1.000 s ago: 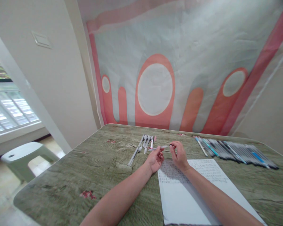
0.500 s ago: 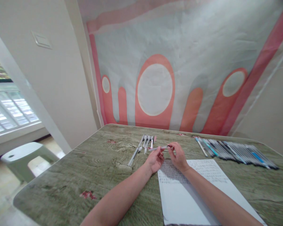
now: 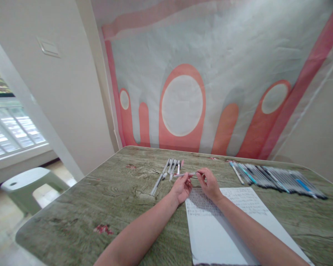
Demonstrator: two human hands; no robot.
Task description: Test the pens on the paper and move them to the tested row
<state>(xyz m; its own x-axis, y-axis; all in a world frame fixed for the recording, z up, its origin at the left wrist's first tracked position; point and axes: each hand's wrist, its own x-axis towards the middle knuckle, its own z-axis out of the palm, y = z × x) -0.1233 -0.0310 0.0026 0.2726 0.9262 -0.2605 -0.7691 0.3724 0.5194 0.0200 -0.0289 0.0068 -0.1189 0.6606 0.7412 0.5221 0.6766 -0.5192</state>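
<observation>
Close by, reaching in from the lower edge of the view, two bare forearms (image 3: 144,225) over a wood-grain tabletop (image 3: 100,199) with small red patches. Under the right one, a white sheet of paper (image 3: 211,236), covered with handwriting across its upper part, plain white lower down. Just beside its upper left corner, the left hand (image 3: 181,190), palm turned partly up, with thumb and fingers pinched around a slim grey pen (image 3: 192,173). Over the top edge of the sheet, the right hand (image 3: 210,184), back upward, with thumb and fingertips closed on the other end of the same pen; cap or barrel there, too small and too covered to tell. Lying nearly level from hand to hand, jutting out left past the left fingertips, bare for a short stretch in between, then tucked among the right fingertips. Near that jutting end, a small cluster of pens (image 3: 170,168), roughly side by side, with some trailing closer. Well apart on the right, a long row of pens (image 3: 274,177), mostly grey with dark ends, plus teal and blue among them. Beyond the tabletop, on the left, a pale green stool (image 3: 24,177); behind, a wall covering (image 3: 224,55) with red arches and pale ovals; leftward, a switch plate (image 3: 49,48) and a white railing (image 3: 11,127).
</observation>
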